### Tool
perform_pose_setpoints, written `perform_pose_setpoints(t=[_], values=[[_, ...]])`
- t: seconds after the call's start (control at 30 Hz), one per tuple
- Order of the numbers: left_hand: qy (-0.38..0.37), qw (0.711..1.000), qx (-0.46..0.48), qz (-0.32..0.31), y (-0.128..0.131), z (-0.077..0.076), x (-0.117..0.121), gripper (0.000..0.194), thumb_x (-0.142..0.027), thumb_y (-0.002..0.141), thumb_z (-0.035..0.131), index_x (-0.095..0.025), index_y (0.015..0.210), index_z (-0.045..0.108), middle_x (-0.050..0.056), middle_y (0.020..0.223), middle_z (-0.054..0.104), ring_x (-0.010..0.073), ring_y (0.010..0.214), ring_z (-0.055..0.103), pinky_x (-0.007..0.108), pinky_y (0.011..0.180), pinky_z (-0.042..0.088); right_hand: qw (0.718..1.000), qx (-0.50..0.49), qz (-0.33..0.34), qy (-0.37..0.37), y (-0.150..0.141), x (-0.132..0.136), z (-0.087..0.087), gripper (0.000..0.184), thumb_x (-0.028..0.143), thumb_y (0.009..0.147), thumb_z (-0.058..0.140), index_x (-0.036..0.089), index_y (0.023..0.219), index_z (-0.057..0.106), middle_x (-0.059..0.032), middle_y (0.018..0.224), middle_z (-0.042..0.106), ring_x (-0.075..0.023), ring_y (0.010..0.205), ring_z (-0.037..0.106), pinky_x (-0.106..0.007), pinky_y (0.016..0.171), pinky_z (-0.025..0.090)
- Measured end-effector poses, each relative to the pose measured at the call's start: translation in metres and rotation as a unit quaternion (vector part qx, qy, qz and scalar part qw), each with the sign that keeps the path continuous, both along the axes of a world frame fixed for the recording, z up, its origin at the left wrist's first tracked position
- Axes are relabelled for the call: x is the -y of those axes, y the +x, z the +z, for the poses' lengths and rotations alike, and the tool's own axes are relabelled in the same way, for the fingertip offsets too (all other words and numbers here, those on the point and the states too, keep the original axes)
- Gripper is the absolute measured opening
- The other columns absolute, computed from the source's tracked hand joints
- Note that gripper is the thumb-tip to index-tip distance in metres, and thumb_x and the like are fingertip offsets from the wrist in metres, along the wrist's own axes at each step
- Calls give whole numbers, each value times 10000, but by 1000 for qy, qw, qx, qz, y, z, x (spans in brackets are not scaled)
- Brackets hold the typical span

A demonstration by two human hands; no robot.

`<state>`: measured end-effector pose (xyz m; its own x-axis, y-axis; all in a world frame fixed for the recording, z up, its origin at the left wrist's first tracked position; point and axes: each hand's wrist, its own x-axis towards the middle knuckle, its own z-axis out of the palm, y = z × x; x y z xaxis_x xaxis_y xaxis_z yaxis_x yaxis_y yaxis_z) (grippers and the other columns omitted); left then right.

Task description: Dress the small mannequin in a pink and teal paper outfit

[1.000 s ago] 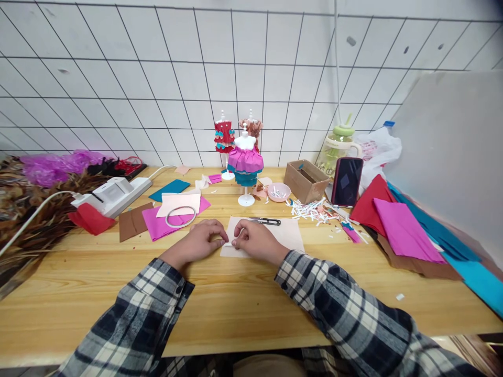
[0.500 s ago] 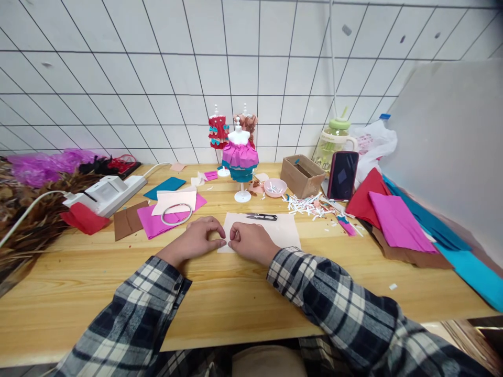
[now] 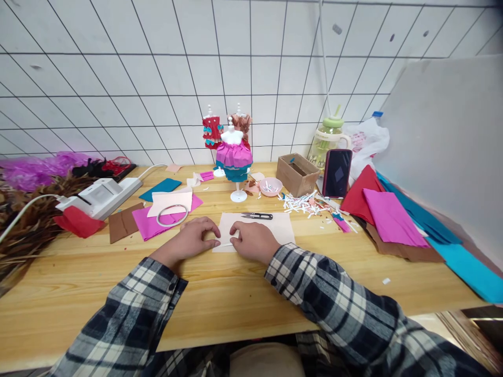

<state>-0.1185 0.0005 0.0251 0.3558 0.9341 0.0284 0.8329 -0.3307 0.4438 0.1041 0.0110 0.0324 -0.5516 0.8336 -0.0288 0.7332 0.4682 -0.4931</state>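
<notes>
A pale pink sheet (image 3: 278, 230), apparently crepe paper, lies flat on the table under both hands. My left hand (image 3: 195, 236) rests at its left edge, thumb and index finger curved with a gap between them. On the sheet, my right hand (image 3: 256, 241) bends its fingers, the thumb tip and index tip apart; its other fingers are hidden. Between the two hands a thin white strip or edge (image 3: 226, 244) shows, too fine to make out. Just beyond my right hand, black-handled thread snips (image 3: 257, 215) lie on the sheet.
Miniature dress forms (image 3: 234, 154) in paper outfits stand by the tiled wall. A pink bowl (image 3: 275, 191), cardboard box (image 3: 302, 183), phone (image 3: 338, 174) and white scraps (image 3: 304, 204) sit to the right, near coloured sheets (image 3: 396, 217). Leftward are a ring (image 3: 172, 224) and power strip (image 3: 106, 196).
My hands have drawn slightly apart, the left shifting leftward, and the thin white line between them now shows. The whole view has turned slightly. The snips stay on the sheet.
</notes>
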Motion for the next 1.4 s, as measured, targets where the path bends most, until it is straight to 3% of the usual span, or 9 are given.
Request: perform_pose_setpoints(t=[0.43, 0.73, 0.8, 0.93, 1.03, 1.13, 1.4], values=[[-12, 1000, -27, 1, 0, 2, 0, 242, -423, 767, 629, -237, 912, 680, 40, 1008, 658, 238, 1008, 571, 354, 893, 420, 998, 45, -1, 50, 6, 0, -5, 269, 422, 820, 617, 258, 1028, 567, -18, 899, 707, -226, 872, 646, -294, 648, 372], [-11, 1000, -15, 3, 0, 2, 0, 227, -418, 751, 643, -240, 885, 686, 42, 993, 663, 240, 1002, 577, 364, 921, 419, 998, 57, -31, 8, 38, -12, -1, 347, 421, 758, 735, 250, 1017, 579, 5, 903, 670, -185, 876, 611, -273, 681, 366], [-9, 1000, -16, 1, 0, 2, 0, 214, -398, 750, 645, -239, 888, 685, 38, 994, 662, 234, 995, 580, 356, 915, 420, 999, 31, -10, 22, 42, -10, 0, 323, 333, 785, 715, 245, 1068, 588, 0, 933, 655, -174, 893, 590, -276, 716, 377], [-3, 1000, -6, 5, 1, 4, 1, 210, -398, 798, 599, -232, 891, 689, 31, 961, 667, 215, 937, 595, 335, 874, 431, 986, -4, 107, 126, 39, 2, 1, 292, 217, 908, 537, 290, 1175, 629, -34, 1032, 613, -188, 977, 526, -313, 836, 386], [21, 999, -1, 29, 7, 4, 2, 251, -444, 816, 592, -224, 883, 692, 35, 919, 660, 210, 891, 595, 338, 847, 433, 974, 46, 155, 158, 33, 11, 2, 306, 340, 940, 504, 319, 1215, 636, -61, 993, 597, -219, 930, 518, -344, 794, 406], [47, 998, -28, 31, 15, 2, 3, 257, -466, 776, 648, -250, 907, 696, 34, 971, 638, 240, 988, 564, 388, 927, 386, 968, 93, 171, 158, 30, 13, 1, 394, 502, 918, 515, 327, 1255, 619, -79, 999, 595, -244, 926, 528, -362, 764, 419], [9, 997, -60, 44, 17, -2, 2, 297, -501, 751, 664, -269, 936, 667, 37, 1112, 569, 267, 1059, 510, 428, 953, 352, 951, 130, 198, 199, 41, 15, -2, 481, 553, 931, 466, 311, 1340, 545, -94, 1048, 605, -265, 958, 529, -396, 778, 404]])
